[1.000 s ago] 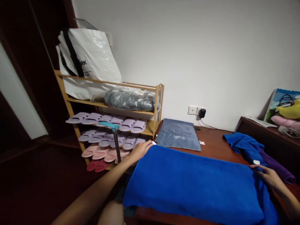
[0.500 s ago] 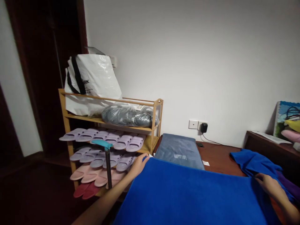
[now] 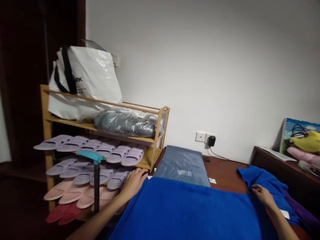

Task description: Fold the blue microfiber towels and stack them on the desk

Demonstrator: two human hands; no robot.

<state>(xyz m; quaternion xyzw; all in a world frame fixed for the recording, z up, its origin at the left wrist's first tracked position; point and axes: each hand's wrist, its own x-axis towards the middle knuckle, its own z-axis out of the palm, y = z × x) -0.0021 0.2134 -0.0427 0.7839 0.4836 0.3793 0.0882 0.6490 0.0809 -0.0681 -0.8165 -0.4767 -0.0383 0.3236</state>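
The blue cloth is spreading over the near side of the table, its lower part running out of view; whether it is resting on the wood or hanging just above it, I cannot tell. Judging by its matt, napped surface and rounded folds, it is probably going to be behaving as something light, limp and soft, neither slippery nor fragile, and sagging wherever nothing is supporting it. The far corners are offering the best hold, since gripping there would be keeping the far edge straight and the middle flat. The left hand is reaching over the far left corner, near the table's left edge, its fingers lying fairly flat; I cannot tell whether they are pinching the fabric. The right hand is curling its fingers beside the far right corner, and whether cloth is sitting between them is also unclear. Farther off, a folded grey-blue cloth is lying toward the table's far left corner, the blue cloth's far edge crossing in front of it. Toward the table's right edge, a crumpled second cloth, also blue, is lying next to a purple cloth, just beyond the right hand.
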